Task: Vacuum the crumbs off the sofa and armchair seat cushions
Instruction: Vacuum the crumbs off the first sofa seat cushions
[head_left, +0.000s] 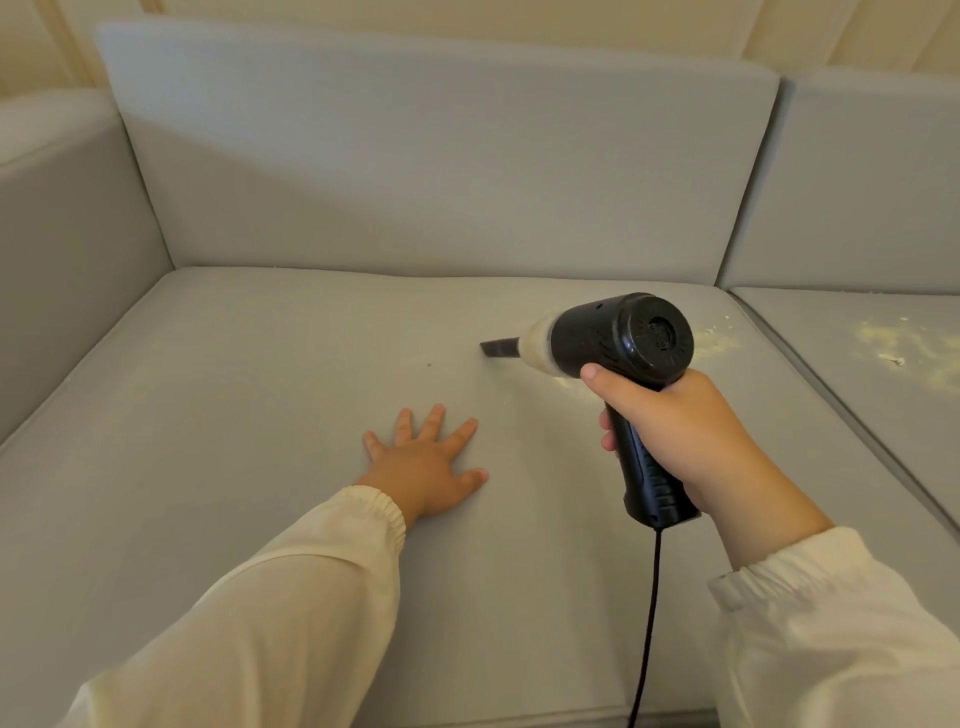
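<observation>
Nozzle (500, 347) rests mid-cushion (260, 374), crumbs (717, 340) near right seam.

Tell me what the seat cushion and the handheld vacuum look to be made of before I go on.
Seat cushion: grey woven fabric, matte, going by its fine, even texture and soft rounded edges. Handheld vacuum: black hard plastic, slightly glossy, with moulded vents at the back; its front section looks translucent pale plastic, though that is uncertain. The dark nozzle seems plastic too.

Light: warm, dim, even indoor glow.
Shadows: soft diagonal shade across the back cushion (415, 156).
Edges: wide-angle bending.
Focus: slightly soft.
</observation>
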